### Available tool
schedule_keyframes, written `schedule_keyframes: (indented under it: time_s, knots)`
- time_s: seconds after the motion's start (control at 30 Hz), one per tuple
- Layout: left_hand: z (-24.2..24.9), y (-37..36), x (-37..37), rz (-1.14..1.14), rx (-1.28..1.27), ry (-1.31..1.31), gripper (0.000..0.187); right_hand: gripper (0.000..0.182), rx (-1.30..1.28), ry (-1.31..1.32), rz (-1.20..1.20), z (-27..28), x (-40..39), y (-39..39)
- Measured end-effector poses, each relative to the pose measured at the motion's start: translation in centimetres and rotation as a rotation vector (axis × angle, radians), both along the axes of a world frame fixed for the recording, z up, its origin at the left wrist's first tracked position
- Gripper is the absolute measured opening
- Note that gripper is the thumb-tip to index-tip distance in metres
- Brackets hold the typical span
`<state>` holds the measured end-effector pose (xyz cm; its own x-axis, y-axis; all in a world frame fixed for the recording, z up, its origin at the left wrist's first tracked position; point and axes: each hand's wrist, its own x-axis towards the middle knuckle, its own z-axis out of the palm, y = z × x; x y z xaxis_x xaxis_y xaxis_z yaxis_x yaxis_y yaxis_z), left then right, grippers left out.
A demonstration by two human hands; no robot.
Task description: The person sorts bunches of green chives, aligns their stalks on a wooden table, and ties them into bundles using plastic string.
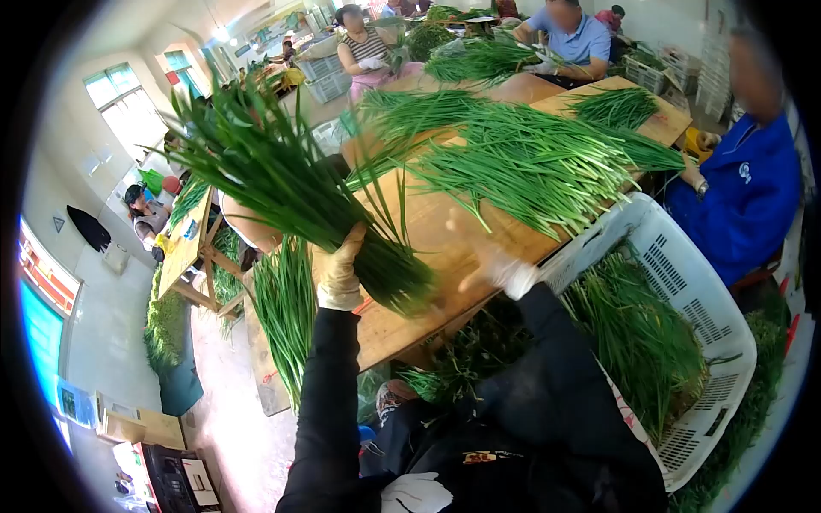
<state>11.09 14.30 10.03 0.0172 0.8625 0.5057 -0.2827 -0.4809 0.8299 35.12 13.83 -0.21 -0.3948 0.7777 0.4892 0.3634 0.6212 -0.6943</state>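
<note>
My left hand (340, 272), in a pale glove, is closed round a thick bunch of garlic chives (274, 179). The bunch is tilted above the wooden table (389, 329), its leaf tips up to the left and its cut ends down to the right, blurred. My right hand (492, 263), gloved too and smeared by motion, hovers over the table with its fingers spread and nothing in them. Just beyond it lies a wide pile of garlic chives (539, 162). A smaller bundle (284, 316) hangs over the table's left edge, by my left forearm.
To my right stands a white plastic basket (710, 321) with more chives (637, 333) inside. A person in a blue jacket (735, 197) sits beyond it. Across the table, another person in a light blue shirt (564, 43) handles greens. Loose greens (470, 350) lie below the table edge.
</note>
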Motion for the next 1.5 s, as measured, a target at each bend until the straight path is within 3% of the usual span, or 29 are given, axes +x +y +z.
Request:
schedule_keyframes:
  time_s: [0.03,0.07,0.13,0.2,0.3,0.33,0.37,0.43,0.5,0.57,0.6,0.67,0.7,0.77,0.8,0.83,0.93,1.0,1.17,1.3,1.37,1.4,1.43,1.47,1.5]
  knots:
    - [-0.6,0.2,0.0,-0.021,0.022,-0.103,0.019,0.121,0.113,-0.094,-0.071,-2.1,-1.7,0.0]
    - [0.7,-1.2,1.5,-0.054,-0.115,-0.165,0.023,0.117,0.029,-0.1,-0.102,-1.5,-3.5,-1.3]
    - [0.9,-1.8,2.9,-0.107,-0.088,-0.24,0.027,0.112,-0.05,-0.102,-0.129,-0.7,-6.5,-2.5]
    - [1.9,-2.8,3.7,-0.208,-0.123,-0.359,0.037,0.095,-0.374,0.382,0.2,-0.9,-8.2,-2.1]
    - [2.5,-2.7,3.0,-0.234,-0.039,-0.328,0.04,0.08,-0.227,0.511,0.174,-1.0,-8.9,-1.7]
    - [2.2,-2.7,2.9,-0.176,-0.045,-0.208,0.038,0.074,-0.441,0.624,0.268,-3.1,-9.3,-0.4]
    - [1.8,-2.8,2.7,-0.12,-0.054,-0.088,0.038,0.074,-0.45,0.623,0.274,-3.2,-8.8,-0.6]
    - [-1.2,-0.6,2.3,-0.248,-0.171,-0.19,0.031,0.073,-0.464,0.253,0.153,-2.8,-7.3,-0.3]
    - [-2.2,0.0,1.8,-0.214,-0.23,-0.265,0.027,0.072,-0.49,0.307,0.125,-3.0,-7.6,-0.2]
    - [0.8,-1.2,2.9,-0.31,-0.123,-0.305,0.031,0.074,-0.285,0.464,0.149,-1.7,-7.5,-0.9]
    - [0.4,0.4,2.4,-0.186,-0.254,-0.272,0.036,0.074,-0.292,0.454,0.157,-0.6,-7.0,-1.4]
    - [1.9,0.6,2.9,-0.199,-0.222,-0.239,0.038,0.07,-0.885,0.341,0.173,3.8,-5.8,-3.1]
    - [2.9,0.6,3.5,-0.246,-0.223,-0.238,0.037,0.07,-0.89,0.328,0.178,3.7,-5.7,-3.2]
    - [4.0,1.1,4.6,-0.259,-0.204,-0.252,0.034,0.065,-0.706,0.657,0.337,3.4,-5.6,-3.3]
    - [4.6,1.7,5.0,-0.314,-0.289,-0.319,0.026,0.058,-0.648,0.684,0.364,2.4,-5.7,-2.9]
    - [4.9,2.0,5.5,-0.305,-0.227,-0.302,0.024,0.058,-0.65,0.672,0.369,2.5,-5.5,-3.0]
    - [5.3,2.4,6.2,-0.374,-0.401,-0.347,0.022,0.062,-0.77,0.723,0.527,2.9,-5.1,-4.0]
    - [5.3,2.2,6.1,-0.568,-0.588,-0.344,0.02,0.063,-0.896,1.041,0.653,3.6,-5.7,-5.3]
    - [4.7,1.9,6.9,-0.529,-0.563,-0.422,0.018,0.071,-0.973,1.116,0.655,3.6,-5.7,-6.8]
    - [4.0,3.4,6.9,-0.536,-0.697,-0.4,0.028,0.059,-1.053,1.01,0.41,4.5,-4.7,-7.5]
    - [2.6,4.7,5.8,-0.436,-0.528,-0.095,0.042,0.047,-1.069,1.11,0.439,3.8,-3.9,-6.8]
    - [-0.2,6.9,4.4,-0.475,-0.521,-0.002,0.059,0.037,-1.121,1.161,0.464,3.8,-3.0,-6.3]
    - [-5.4,9.6,2.7,-0.289,0.134,0.496,0.062,0.046,-1.123,1.238,0.516,3.1,-2.3,-5.5]
    - [-10.6,12.2,1.0,0.229,0.743,0.782,0.065,0.053,-1.186,1.273,0.57,2.8,-1.6,-5.0]
    - [-13.8,10.6,0.3,0.028,0.269,0.901,0.064,0.059,-1.249,1.309,0.622,2.6,-1.0,-4.6]
